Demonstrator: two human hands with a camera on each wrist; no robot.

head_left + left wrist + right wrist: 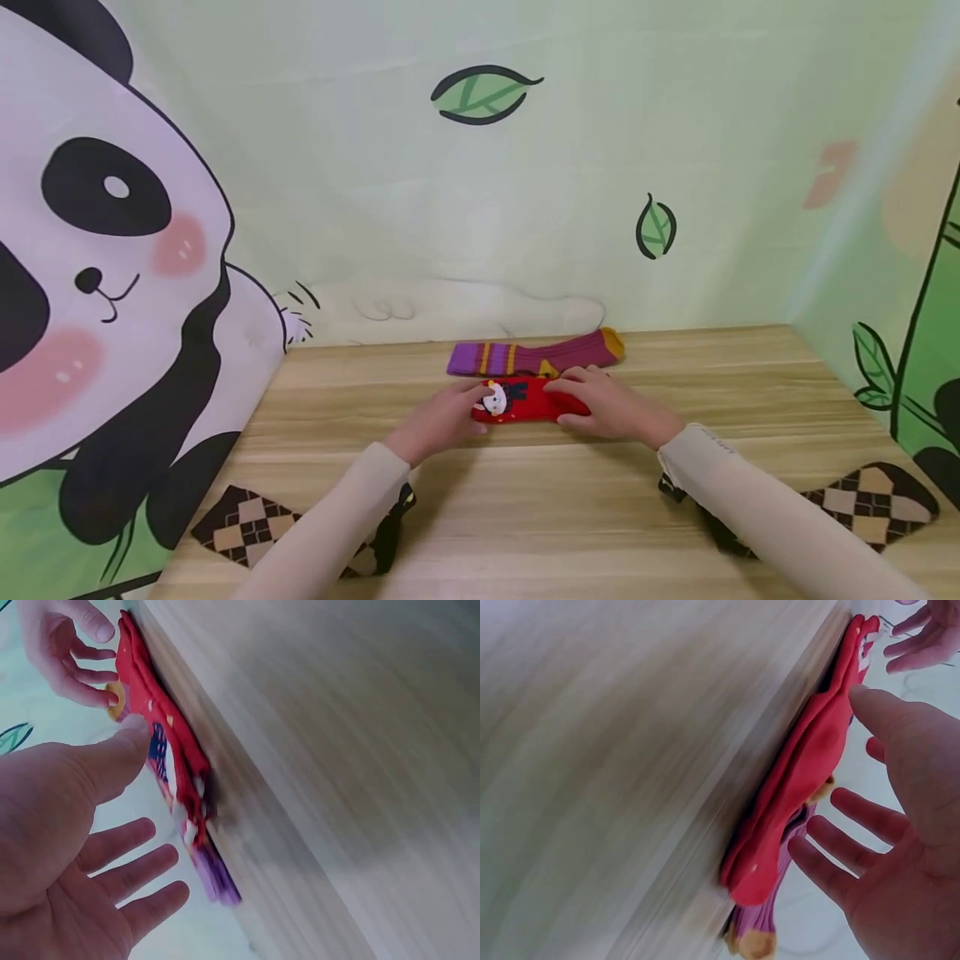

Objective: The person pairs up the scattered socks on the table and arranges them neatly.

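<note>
At the frame's lower left we see a checked sock (249,527) on the bench (525,512). Near the centre, our left grip (444,415), fingers loosely spread and clasping nothing, sits at the red socks' (534,400) left end. Their long axis runs sideways between our grips, neither clearly nearer. Our right grip (609,404), likewise spread and unclasped, covers their right end.

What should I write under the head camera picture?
Left hand and right hand at the red socks, purple socks behind, a big panda drawing looking on.
</note>
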